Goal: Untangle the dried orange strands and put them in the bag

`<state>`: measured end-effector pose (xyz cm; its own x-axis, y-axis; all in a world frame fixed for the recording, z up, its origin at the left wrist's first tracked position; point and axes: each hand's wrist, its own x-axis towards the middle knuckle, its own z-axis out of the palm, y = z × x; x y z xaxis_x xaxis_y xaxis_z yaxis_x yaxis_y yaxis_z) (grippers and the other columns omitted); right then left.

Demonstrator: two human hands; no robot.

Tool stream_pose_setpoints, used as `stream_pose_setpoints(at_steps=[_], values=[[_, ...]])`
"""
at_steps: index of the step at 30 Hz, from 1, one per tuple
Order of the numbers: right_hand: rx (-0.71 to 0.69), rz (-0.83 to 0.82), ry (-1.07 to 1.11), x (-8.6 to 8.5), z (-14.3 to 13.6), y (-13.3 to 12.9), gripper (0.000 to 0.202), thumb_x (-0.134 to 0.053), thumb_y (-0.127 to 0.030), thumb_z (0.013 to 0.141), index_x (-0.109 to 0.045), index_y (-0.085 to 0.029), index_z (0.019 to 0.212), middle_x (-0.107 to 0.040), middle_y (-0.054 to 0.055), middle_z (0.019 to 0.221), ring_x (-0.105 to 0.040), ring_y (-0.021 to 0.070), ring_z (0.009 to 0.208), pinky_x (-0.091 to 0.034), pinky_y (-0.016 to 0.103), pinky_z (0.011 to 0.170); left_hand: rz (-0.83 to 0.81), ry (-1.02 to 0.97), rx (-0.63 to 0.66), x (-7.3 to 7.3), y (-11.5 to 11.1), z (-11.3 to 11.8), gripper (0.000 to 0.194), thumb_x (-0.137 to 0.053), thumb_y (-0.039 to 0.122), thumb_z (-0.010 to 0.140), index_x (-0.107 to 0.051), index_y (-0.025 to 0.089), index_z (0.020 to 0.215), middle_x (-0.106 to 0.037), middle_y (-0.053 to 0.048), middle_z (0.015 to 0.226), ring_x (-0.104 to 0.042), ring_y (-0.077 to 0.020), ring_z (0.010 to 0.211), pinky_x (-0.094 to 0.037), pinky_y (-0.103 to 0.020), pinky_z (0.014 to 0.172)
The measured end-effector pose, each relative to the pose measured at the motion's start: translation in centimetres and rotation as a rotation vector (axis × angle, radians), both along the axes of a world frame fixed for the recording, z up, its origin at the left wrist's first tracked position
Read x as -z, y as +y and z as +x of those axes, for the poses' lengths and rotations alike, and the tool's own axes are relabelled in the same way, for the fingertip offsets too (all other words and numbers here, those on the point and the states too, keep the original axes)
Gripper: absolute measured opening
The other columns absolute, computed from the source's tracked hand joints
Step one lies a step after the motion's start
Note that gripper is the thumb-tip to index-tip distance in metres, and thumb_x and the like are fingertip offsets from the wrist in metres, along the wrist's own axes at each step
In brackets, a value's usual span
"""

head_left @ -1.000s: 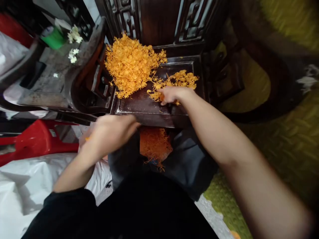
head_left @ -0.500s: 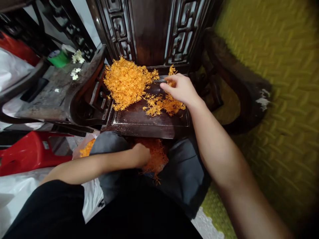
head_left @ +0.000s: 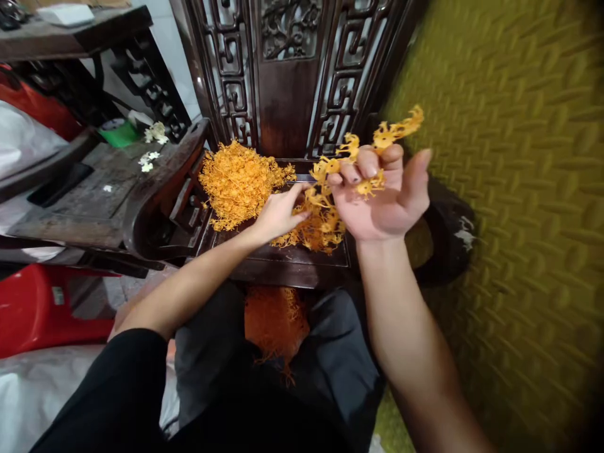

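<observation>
Now the right hand [head_left: 380, 211], fingers curled over an orange strand [head_left: 399, 131] and thumb free, has lifted it above the chair seat [head_left: 292, 272], while the half-open left hand [head_left: 278, 217], its grip unclear, has risen to the small pile [head_left: 325, 234], so one length is up.

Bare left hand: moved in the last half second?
Yes: up and forward. It was below the front edge of the dark polished wooden seat; now the left hand is above that edge, at the smaller stringy orange heap.
</observation>
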<state>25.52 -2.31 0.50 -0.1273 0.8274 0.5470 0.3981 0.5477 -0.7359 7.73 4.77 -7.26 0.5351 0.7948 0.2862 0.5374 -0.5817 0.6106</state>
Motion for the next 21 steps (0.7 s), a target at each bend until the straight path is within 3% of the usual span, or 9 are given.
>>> stream_pose_setpoints(at_steps=[4, 8, 12, 15, 19, 21], values=[[0.054, -0.02, -0.064, -0.9, -0.5, -0.4, 0.082, -0.012, -0.085, 0.084, -0.024, -0.053, 0.159, -0.057, 0.008, 0.141, -0.047, 0.0424, 0.133, -0.042, 0.07, 0.102, -0.05, 0.307, -0.06, 4.0, 1.1, 0.9, 0.032, -0.054, 0.023, 0.091, -0.07, 0.017, 0.119, -0.075, -0.015, 0.097, -0.072, -0.0303, 0.096, -0.054, -0.043, 0.088], [0.188, -0.037, 0.062, -1.9, -1.8, -0.9, 0.082, -0.003, -0.082, 0.086, -0.031, -0.049, 0.156, -0.056, 0.012, 0.139, -0.048, 0.0445, 0.133, -0.043, 0.074, 0.097, -0.048, 0.369, -0.163, 5.1, 2.7, 1.2, 0.03, -0.046, 0.024, 0.096, -0.074, 0.017, 0.103, -0.074, -0.015, 0.088, -0.072, -0.0293, 0.087, -0.053, -0.041, 0.08], [0.323, 0.052, 0.303, -3.7, -1.9, -2.2, 0.067, -0.013, -0.076, 0.093, -0.042, -0.048, 0.146, -0.058, 0.011, 0.133, -0.052, 0.0418, 0.132, -0.05, 0.068, 0.096, 0.066, 0.146, -0.18, 3.9, 3.9, 1.0, 0.027, -0.05, 0.027, 0.097, -0.072, 0.022, 0.112, -0.075, -0.009, 0.098, -0.071, -0.024, 0.093, -0.051, -0.037, 0.086], [0.284, 0.125, 0.366, -5.2, -0.5, -2.7, 0.06, -0.021, -0.071, 0.095, -0.048, -0.046, 0.142, -0.053, 0.005, 0.144, -0.045, 0.0416, 0.142, -0.048, 0.063, 0.104, 0.108, -0.091, -0.14, 2.3, 3.9, 0.1, 0.024, -0.059, 0.029, 0.094, -0.071, 0.023, 0.114, -0.076, -0.005, 0.098, -0.07, -0.0199, 0.093, -0.051, -0.034, 0.089], [0.208, 0.264, 0.389, -5.7, 1.4, 0.2, 0.056, -0.03, -0.057, 0.097, -0.051, -0.032, 0.143, -0.045, 0.002, 0.156, -0.044, 0.0366, 0.144, -0.039, 0.058, 0.116, 0.138, -0.305, 0.016, -0.6, 2.7, -2.0, 0.032, -0.074, 0.037, 0.086, -0.069, 0.022, 0.113, -0.076, -0.004, 0.101, -0.07, -0.0169, 0.092, -0.051, -0.031, 0.091], [0.211, 0.309, 0.381, -5.1, 2.1, 2.9, 0.053, -0.045, -0.055, 0.092, -0.054, -0.028, 0.137, -0.048, 0.008, 0.153, -0.053, 0.033, 0.137, -0.045, 0.057, 0.112, 0.187, -0.37, 0.069, -2.1, 1.8, -3.1, 0.025, -0.073, 0.039, 0.087, -0.072, 0.021, 0.104, -0.077, -0.004, 0.103, -0.071, -0.0166, 0.094, -0.052, -0.031, 0.092]])
